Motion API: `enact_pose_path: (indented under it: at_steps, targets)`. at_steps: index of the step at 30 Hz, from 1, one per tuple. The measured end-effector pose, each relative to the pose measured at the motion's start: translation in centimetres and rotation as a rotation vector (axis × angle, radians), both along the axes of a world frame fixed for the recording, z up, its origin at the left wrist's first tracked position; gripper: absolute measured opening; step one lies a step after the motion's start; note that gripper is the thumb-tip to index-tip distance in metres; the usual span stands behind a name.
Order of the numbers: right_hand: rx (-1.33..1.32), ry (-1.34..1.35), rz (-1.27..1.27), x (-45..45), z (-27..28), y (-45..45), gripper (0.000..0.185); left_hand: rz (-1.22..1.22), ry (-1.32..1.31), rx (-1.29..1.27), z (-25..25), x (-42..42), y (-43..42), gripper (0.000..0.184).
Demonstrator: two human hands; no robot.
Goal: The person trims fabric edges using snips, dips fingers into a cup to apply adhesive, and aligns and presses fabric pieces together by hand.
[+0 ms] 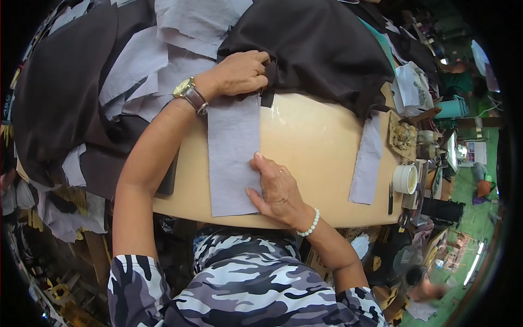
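Head view: the left hand curls on 1 dark cloth, upper centre; if it grips, I cannot tell. The right hand, loosely open, touches 1 grey strip at frame centre.

Left hand curls far forward; right hand (closer in) arches loosely.

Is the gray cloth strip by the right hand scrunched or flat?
Spread flat, where visible: the gray cloth strip lies as a long rectangle on the tabletop, the right hand at its edge.
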State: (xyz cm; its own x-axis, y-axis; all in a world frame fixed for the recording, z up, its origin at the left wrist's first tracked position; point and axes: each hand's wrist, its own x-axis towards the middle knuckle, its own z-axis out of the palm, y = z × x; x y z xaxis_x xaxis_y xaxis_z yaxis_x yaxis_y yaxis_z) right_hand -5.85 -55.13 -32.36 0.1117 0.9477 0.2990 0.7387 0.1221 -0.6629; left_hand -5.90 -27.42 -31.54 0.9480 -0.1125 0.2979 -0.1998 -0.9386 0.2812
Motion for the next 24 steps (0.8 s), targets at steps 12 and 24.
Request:
enact_pose_path:
  at_steps: [12,24]
  targets:
    - [-0.039,0.076,0.022,0.5,0.6,0.5,0.076,-0.012,0.525,-0.581,2.7,-1.4,1.8,0.055]
    - [0.065,0.084,-0.135,6.7,0.5,7.5,0.053,-0.050,0.491,-0.532,2.0,-1.3,2.1,0.050]
